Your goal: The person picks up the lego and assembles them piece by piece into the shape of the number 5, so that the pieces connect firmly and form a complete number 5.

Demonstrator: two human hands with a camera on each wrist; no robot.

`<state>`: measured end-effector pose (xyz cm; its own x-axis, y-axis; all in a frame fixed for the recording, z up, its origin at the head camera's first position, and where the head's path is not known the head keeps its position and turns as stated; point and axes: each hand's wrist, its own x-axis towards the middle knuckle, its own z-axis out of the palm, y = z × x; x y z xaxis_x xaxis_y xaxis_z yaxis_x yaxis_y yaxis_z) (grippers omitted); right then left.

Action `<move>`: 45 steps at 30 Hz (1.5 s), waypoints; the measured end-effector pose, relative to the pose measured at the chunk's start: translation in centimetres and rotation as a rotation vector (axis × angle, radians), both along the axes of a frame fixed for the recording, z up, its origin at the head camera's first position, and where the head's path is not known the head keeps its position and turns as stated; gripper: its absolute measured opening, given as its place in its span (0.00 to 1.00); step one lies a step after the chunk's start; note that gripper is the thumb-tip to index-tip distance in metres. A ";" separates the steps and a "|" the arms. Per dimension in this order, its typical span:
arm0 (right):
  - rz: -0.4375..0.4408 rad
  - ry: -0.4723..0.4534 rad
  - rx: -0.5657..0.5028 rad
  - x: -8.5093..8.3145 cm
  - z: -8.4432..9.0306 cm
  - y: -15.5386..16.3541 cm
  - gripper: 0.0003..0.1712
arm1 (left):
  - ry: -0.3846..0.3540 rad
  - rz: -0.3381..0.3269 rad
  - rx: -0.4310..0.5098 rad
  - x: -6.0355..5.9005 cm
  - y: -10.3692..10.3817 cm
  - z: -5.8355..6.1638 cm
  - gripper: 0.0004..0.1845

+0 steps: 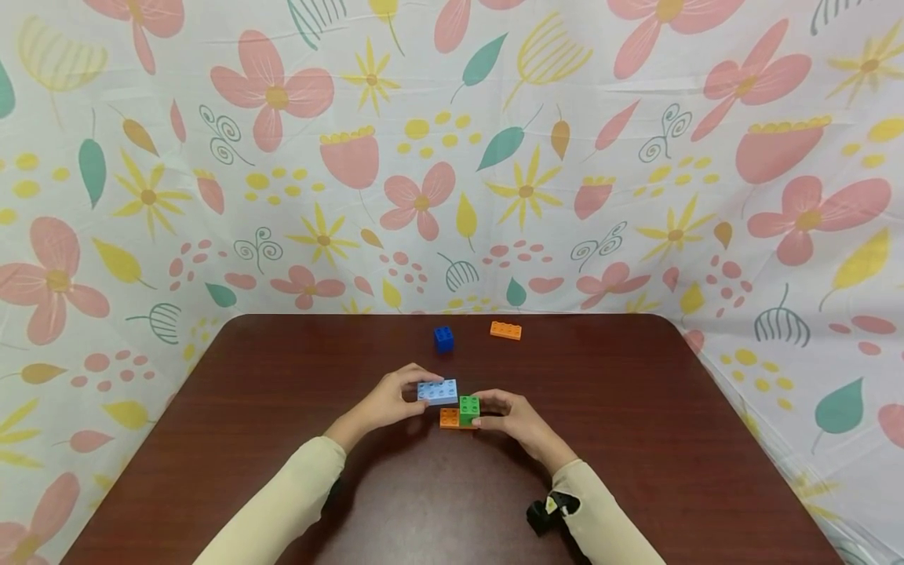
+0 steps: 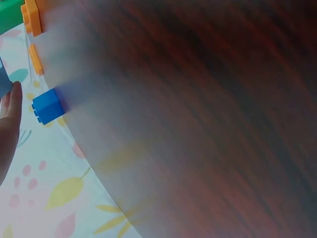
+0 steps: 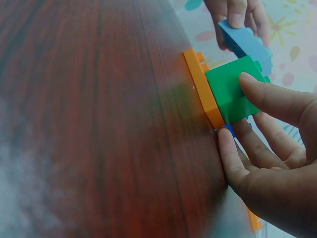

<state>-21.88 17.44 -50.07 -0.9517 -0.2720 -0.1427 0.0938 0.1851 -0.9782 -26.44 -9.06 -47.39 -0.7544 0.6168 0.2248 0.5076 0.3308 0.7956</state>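
Note:
My left hand [image 1: 388, 397] grips a light blue brick [image 1: 438, 391] by its left end, thumb in front and fingers behind. The right wrist view shows this light blue brick [image 3: 245, 42] held up off the table. A green brick [image 1: 469, 410] sits on the right half of a flat orange brick [image 1: 449, 417], whose left studs are bare. My right hand [image 1: 519, 421] pinches the green brick between thumb and fingers; in the right wrist view one fingertip touches the end of the orange brick [image 3: 203, 89]. The left wrist view catches only part of the left hand [image 2: 9, 129].
A dark blue brick [image 1: 443, 339] stands toward the back of the brown table [image 1: 607, 439]. Right of it lies another flat orange brick [image 1: 505, 330]. Behind the table hangs a flower-patterned cloth [image 1: 424, 157].

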 end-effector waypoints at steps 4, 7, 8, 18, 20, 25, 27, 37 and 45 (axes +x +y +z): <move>-0.001 0.002 -0.001 0.0 0.1 0.0 0.26 | 0.012 -0.014 0.008 0.1 0.1 0.0 0.23; -0.001 0.001 -0.001 0.0 0.1 0.0 0.25 | 0.014 -0.024 0.018 0.2 0.3 0.0 0.23; 0.000 0.002 -0.001 0.0 0.1 0.0 0.26 | 0.012 -0.028 0.023 0.3 0.3 0.0 0.23; 0.004 0.006 0.001 -0.1 -0.2 0.0 0.26 | -0.035 -0.071 0.041 0.7 1.2 0.2 0.23; 0.002 0.001 0.003 -0.1 -0.2 0.0 0.27 | -0.039 -0.085 0.045 0.8 1.4 0.2 0.23; 0.001 -0.004 0.007 0.0 -0.2 0.0 0.28 | -0.036 -0.112 0.038 1.1 1.7 0.3 0.23; 0.003 -0.001 0.008 0.0 -0.1 0.0 0.28 | -0.030 -0.118 0.033 1.1 1.8 0.3 0.23; 0.006 0.003 0.002 0.0 -0.3 0.1 0.27 | 0.031 -0.124 -0.007 1.3 2.2 0.6 0.21; 0.018 0.009 0.005 -0.1 -0.3 0.1 0.26 | 0.076 -0.130 -0.085 1.2 2.4 0.8 0.20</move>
